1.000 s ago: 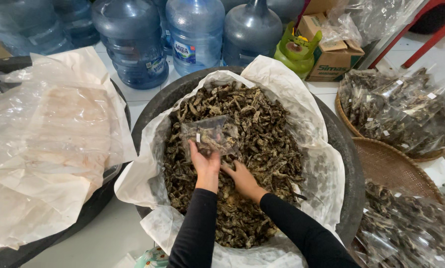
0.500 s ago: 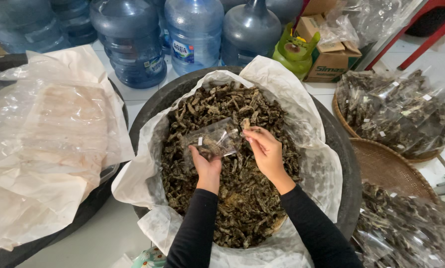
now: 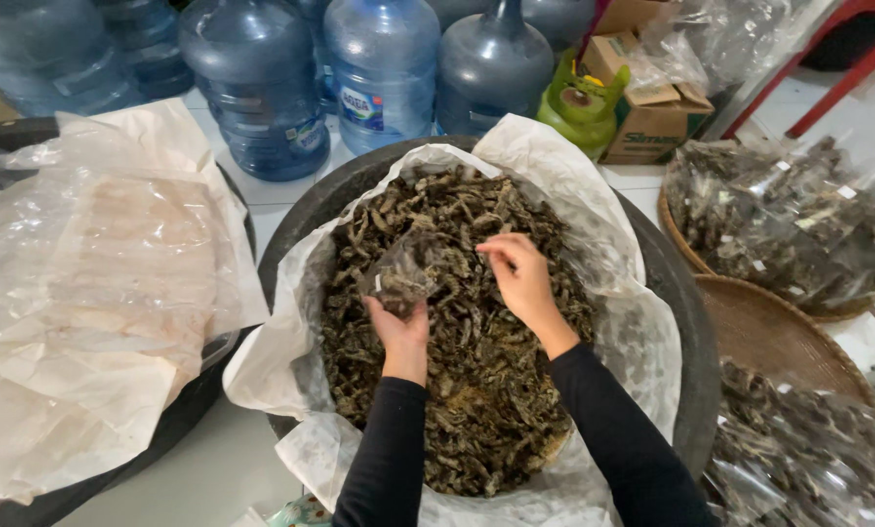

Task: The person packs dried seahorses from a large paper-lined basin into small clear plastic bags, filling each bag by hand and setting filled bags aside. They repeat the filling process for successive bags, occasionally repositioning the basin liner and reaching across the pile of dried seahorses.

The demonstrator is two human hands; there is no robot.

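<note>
A big dark round tub (image 3: 676,322), lined with white plastic sheet (image 3: 564,185), is full of dried brown pieces (image 3: 477,371). My left hand (image 3: 403,322) grips a small clear plastic bag (image 3: 403,273), partly filled with the dried pieces, over the heap. My right hand (image 3: 520,278) hovers just right of the bag's mouth, fingers pinched together on a few dried pieces. Both arms wear black sleeves.
A second tub (image 3: 96,293) at left holds crumpled clear plastic. Blue water jugs (image 3: 384,68) stand behind, with a green gas canister (image 3: 579,102) and a cardboard box (image 3: 652,112). Woven trays (image 3: 779,332) at right carry several filled clear bags (image 3: 789,220).
My right hand has lifted out of the heap and moved up and right, level with the bag's mouth. The left hand has kept its hold on the bag, which now sits slightly lower.
</note>
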